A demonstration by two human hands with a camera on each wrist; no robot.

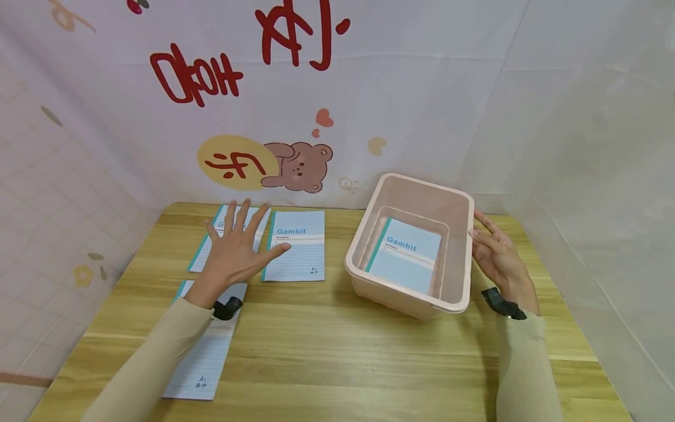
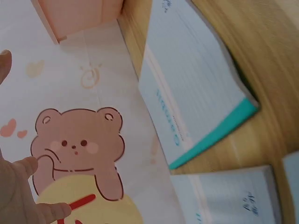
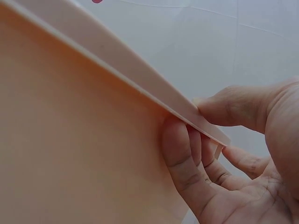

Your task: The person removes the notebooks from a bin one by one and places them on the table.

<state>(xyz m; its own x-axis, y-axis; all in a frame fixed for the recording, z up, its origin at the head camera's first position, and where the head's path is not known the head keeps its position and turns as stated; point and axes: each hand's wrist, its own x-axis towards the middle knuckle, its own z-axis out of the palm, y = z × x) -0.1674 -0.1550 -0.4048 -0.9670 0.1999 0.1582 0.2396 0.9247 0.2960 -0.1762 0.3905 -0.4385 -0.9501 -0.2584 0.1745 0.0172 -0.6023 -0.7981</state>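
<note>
My left hand hovers over the left side of the table, its fingers spread and holding nothing. Under it lie a back-left notebook, partly covered by the hand, and a second notebook beside the thumb. A third notebook lies nearer, partly hidden by the left forearm. On the right, my right hand grips the right rim of a pink plastic bin; the right wrist view shows thumb and fingers pinching that rim. Inside the bin, a notebook lies flat, cover up.
Behind the wooden table hangs a white cloth with red characters and a printed bear. Pale sheets enclose the left and right sides. The bin stands close to the back cloth.
</note>
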